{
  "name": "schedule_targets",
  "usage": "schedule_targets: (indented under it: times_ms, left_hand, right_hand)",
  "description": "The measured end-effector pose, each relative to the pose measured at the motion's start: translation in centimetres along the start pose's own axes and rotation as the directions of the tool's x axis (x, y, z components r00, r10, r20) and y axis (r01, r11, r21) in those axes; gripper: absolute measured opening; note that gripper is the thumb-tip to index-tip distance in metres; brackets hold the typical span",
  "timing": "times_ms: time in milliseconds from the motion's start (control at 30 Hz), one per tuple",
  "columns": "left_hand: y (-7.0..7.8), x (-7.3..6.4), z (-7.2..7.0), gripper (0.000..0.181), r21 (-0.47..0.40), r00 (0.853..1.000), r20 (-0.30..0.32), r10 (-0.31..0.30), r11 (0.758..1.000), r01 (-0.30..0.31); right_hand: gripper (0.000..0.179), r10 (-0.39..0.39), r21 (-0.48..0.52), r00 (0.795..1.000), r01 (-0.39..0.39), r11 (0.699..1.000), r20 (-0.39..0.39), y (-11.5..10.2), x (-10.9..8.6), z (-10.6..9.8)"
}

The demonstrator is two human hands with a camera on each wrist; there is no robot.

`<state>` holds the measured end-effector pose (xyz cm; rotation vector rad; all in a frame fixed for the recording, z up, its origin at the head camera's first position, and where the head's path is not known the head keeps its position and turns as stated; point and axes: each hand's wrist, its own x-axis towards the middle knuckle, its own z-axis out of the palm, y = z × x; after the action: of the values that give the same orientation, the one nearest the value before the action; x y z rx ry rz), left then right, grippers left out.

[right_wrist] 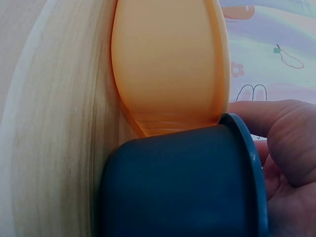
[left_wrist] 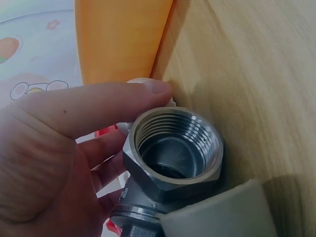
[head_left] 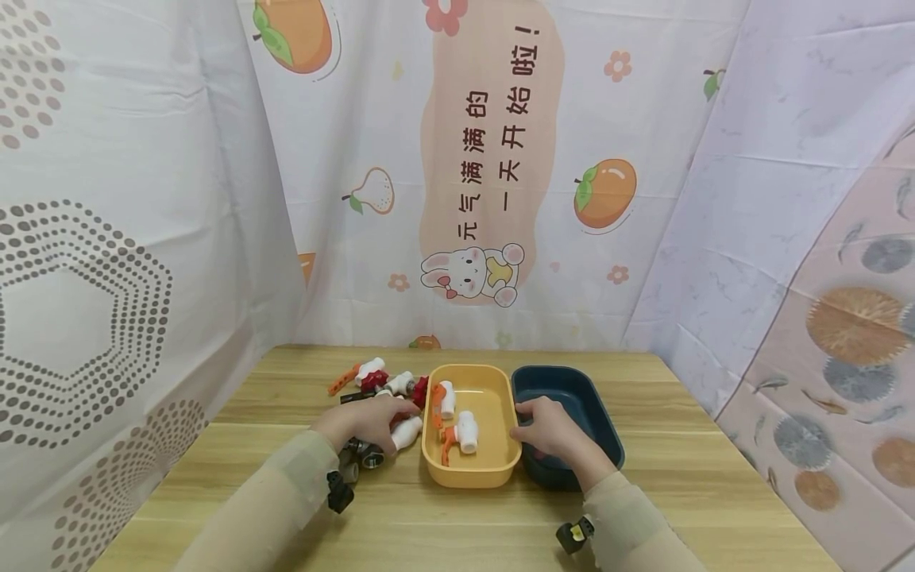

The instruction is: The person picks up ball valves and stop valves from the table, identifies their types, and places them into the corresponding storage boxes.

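In the head view my left hand [head_left: 372, 421] reaches into a pile of pipe fittings, its thumb and fingers around a white valve [head_left: 407, 431]. The left wrist view shows the left thumb [left_wrist: 113, 103] lying across white plastic, most of it hidden. A metal threaded fitting [left_wrist: 173, 153] stands close in front of that hand. My right hand [head_left: 550, 429] is over the left side of the dark blue bin [head_left: 604, 421], thumb and fingers loosely bent and apart, nothing seen between them. Its thumb points toward the rim of the yellow bin [head_left: 472, 478].
Two white valves with orange handles, one at the back [head_left: 447, 400] and one nearer [head_left: 468, 433], lie in the yellow bin. More fittings, including a red-handled one [head_left: 375, 380], lie left of it. A grey pipe piece [left_wrist: 222, 215] is near the left wrist. Curtains surround the wooden table.
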<state>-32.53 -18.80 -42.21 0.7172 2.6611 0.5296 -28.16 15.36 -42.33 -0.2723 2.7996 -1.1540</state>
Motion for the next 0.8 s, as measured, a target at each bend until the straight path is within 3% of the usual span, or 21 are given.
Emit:
schedule_targets:
  times_ms: [533, 800]
  left_hand:
    - [-0.22, -0.02, 0.22, 0.082, 0.000, 1.000, -0.018, 0.022, 1.000, -0.022]
    - [-0.45, 0.05, -0.01, 0.083, 0.021, 0.997, -0.079, 0.012, 1.000, -0.011]
  right_hand:
    - [0.055, 0.005, -0.001, 1.000, -0.005, 1.000, 0.003, 0.07, -0.05, 0.13]
    - [0.055, 0.007, 0.004, 1.000, -0.007, 1.000, 0.000, -0.04, -0.06, 0.04]
